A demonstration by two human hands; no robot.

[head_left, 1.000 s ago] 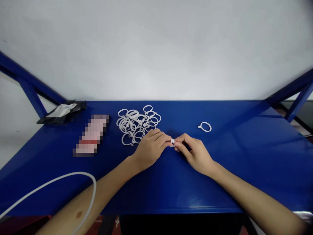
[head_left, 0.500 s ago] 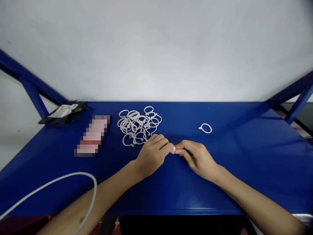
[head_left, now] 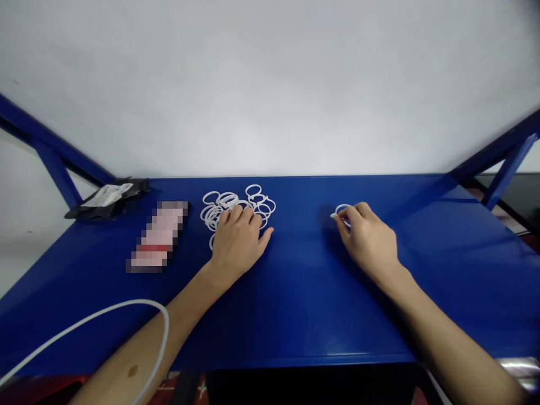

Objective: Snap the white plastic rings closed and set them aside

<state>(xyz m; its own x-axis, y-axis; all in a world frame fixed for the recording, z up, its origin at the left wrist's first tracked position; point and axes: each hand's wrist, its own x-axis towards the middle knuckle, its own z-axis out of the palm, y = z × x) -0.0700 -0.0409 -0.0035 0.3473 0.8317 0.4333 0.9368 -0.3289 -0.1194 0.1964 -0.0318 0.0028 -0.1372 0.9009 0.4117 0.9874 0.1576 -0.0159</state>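
Several thin white plastic rings (head_left: 211, 198), each with a small clasp, lie in a loose heap left of centre. My left hand (head_left: 237, 239) rests over the near part of this heap, fingers forward and thumb out to the side, hiding some rings. No ring shows gripped in it. To the right, my right hand (head_left: 371, 239) is pinched at the fingertips on a white ring (head_left: 342, 206), low over the table. The far arc and clasp of that ring show; the fingers cover the rest.
The blue table (head_left: 304, 304) stands against a pale wall. At left lie a blurred-out pinkish rectangular object (head_left: 159, 233) and a black plastic package (head_left: 107, 199) with a white label. A white cable (head_left: 97, 312) loops across above my left forearm. Blue frame bars rise at both sides.
My hands were together at the middle, pinching a small white piece. They have parted: the left moved onto the ring heap, the right moved right to where a single ring lay.
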